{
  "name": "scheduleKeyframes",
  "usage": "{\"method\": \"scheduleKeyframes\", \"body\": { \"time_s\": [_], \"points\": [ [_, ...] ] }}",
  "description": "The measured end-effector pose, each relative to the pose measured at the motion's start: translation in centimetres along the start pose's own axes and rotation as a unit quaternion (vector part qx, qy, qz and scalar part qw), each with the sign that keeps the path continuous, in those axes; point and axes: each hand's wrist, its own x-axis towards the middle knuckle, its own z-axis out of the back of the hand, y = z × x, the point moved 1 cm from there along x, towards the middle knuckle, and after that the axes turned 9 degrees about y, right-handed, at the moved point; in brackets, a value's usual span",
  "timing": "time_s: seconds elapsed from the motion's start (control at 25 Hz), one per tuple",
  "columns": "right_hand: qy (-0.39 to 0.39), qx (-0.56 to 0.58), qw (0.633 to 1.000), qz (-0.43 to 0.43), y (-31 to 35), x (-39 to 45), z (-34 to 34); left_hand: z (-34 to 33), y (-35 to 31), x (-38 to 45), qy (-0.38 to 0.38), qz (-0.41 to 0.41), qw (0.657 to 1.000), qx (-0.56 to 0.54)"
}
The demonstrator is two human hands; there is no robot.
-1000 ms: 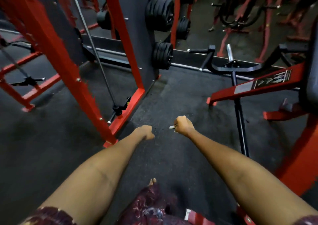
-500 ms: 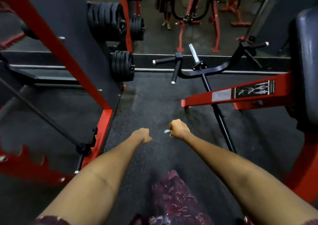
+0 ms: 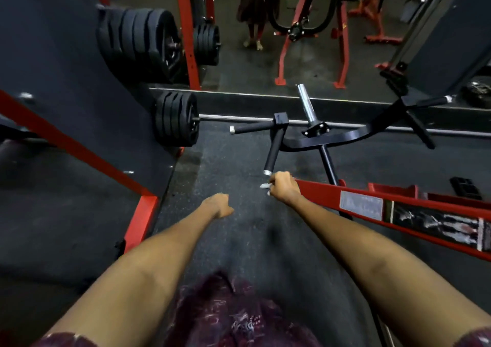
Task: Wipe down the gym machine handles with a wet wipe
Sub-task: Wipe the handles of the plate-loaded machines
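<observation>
1. Right hand [image 3: 283, 188]: centre of the frame, slightly right. Fingers curled into a fist round a wet wipe [image 3: 265, 186]; only a small white tuft shows, sticking out of the fist's left side.
2. Left hand [image 3: 219, 206]: centre of the frame, lower and to the left of the right hand, apart from it. Fingers curled under, nothing seen in it.
3. Near handle [image 3: 273, 152]: black bar with a silver end cap, slanting down from the frame's middle. Its capped tip sits just above the right hand's knuckles; contact cannot be told. The wipe lies just below and left of that tip.
4. Side handle [image 3: 252, 127]: black, silver-capped, running leftward from the same black joint, above both hands and apart from them.
5. Curved black yoke [image 3: 345, 138]: carries the handles, sweeps right across the upper middle; a chrome sleeve [image 3: 307, 105] stands up from it.
6. Red frame beam [image 3: 398, 208]: runs from beside the right hand to the right edge. Bears a grey plate and a pictorial label [image 3: 438, 227]; writing blurred, unreadable.
7. Weight plates [image 3: 176, 119]: black stack, left of centre; a larger stack [image 3: 138, 41] at upper left.
8. Floor [image 3: 233, 160]: dark speckled rubber beneath the hands.
9. Patterned maroon garment [image 3: 239, 317]: lower centre.
</observation>
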Motion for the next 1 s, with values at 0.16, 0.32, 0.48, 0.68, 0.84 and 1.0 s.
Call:
{"method": "scheduleKeyframes", "body": {
  "time_s": [0.16, 0.32, 0.48, 0.68, 0.84, 1.0],
  "points": [
    [-0.033, 0.044, 0.998, -0.015, -0.6, 7.9, 3.5, 5.0, 0.8, 6.8, -0.015, 0.004, 1.000, -0.010],
    [-0.096, 0.104, 0.988, -0.058, -2.1, 15.7, 7.4, 11.4, 0.6, 14.4, -0.104, -0.014, 0.994, -0.030],
    [-0.151, 0.169, 0.971, -0.079, -2.5, 21.3, 10.4, 14.9, 0.5, 19.1, -0.167, -0.035, 0.983, -0.069],
    [-0.248, 0.195, 0.947, -0.055, -2.7, 25.4, 11.2, 16.8, 0.9, 23.2, -0.196, -0.081, 0.969, -0.128],
    [-0.297, 0.130, 0.946, -0.004, -3.1, 27.7, 12.0, 16.4, 1.0, 25.0, -0.231, -0.104, 0.937, -0.242],
    [-0.246, 0.030, 0.967, 0.055, -3.6, 28.3, 9.7, 15.4, 1.0, 25.5, -0.261, -0.125, 0.914, -0.283]
  ]
}}
